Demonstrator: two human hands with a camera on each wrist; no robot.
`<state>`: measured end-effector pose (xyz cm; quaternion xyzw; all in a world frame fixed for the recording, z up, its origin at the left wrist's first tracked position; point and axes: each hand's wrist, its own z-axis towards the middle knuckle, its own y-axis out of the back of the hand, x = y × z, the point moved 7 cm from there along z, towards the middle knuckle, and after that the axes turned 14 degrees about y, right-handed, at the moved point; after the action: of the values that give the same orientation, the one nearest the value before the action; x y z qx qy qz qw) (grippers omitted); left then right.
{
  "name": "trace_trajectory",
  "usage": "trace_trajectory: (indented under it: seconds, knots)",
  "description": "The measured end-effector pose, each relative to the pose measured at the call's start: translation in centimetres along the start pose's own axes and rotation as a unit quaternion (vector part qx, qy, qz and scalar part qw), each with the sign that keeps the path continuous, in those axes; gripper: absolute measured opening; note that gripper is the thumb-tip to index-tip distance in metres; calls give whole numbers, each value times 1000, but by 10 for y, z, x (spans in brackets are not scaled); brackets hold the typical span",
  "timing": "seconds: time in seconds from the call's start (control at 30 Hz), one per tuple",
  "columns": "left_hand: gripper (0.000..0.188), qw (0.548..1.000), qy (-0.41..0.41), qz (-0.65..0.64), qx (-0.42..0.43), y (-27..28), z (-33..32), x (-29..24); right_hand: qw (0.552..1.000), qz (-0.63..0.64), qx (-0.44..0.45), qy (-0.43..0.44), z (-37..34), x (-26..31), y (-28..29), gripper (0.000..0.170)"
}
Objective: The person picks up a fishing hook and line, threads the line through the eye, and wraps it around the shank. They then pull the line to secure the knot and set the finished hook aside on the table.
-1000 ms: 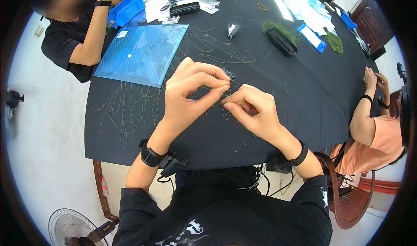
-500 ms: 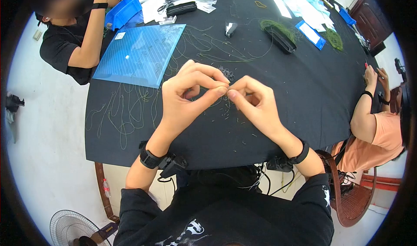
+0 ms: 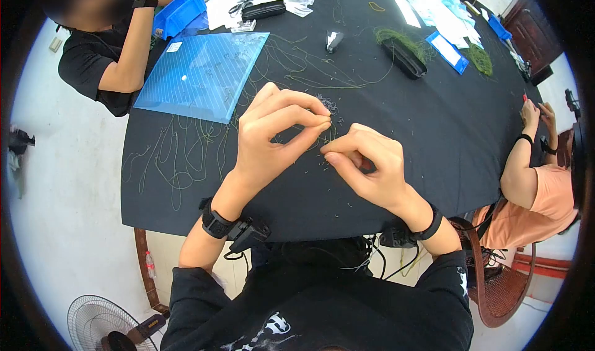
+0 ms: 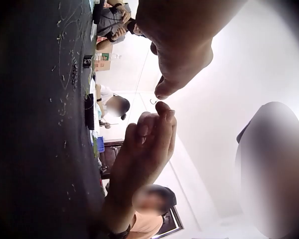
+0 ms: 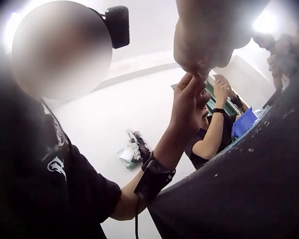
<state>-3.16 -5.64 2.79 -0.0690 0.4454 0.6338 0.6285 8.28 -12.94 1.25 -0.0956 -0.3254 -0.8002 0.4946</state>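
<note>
Pinching over tbl, both hands nr ea. other.

head: bright, fisheye curve, black corners | left wrist: wall washed out | right wrist: light glaring

The table is draped in matt black cloth, softly creased. A smooth, glossy, plastic-looking face is presented by the blue board; plain plastic is suggested by the blue tray. A greyish metallic look is shown by the small heaped pieces, and a rough, woven surface by the brown chair.
</note>
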Motion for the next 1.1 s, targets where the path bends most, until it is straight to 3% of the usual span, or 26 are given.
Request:
trace_trajectory:
  seconds: [0.17,0.4,0.53,0.77,0.87,1.1]
  knots:
    - [13,999,-41,11,5,-2,0,-3,1000,3,-13,19,3,1,8,9]
    - [15,997,-53,-2,57,-8,-3,-8,988,14,-109,-107,-7,-24,24,4]
    - [14,996,-52,-32,71,-6,-3,-11,971,78,-86,-207,-14,-41,15,7]
    - [14,998,6,-56,1,-1,-3,0,941,214,-49,-257,-28,-42,-20,10]
    - [14,999,-15,-12,-26,2,-3,-3,952,185,2,-245,-24,-30,-19,9]
    - [13,997,-66,34,-26,-5,-5,-4,987,93,-1,-132,-12,-17,-5,5]
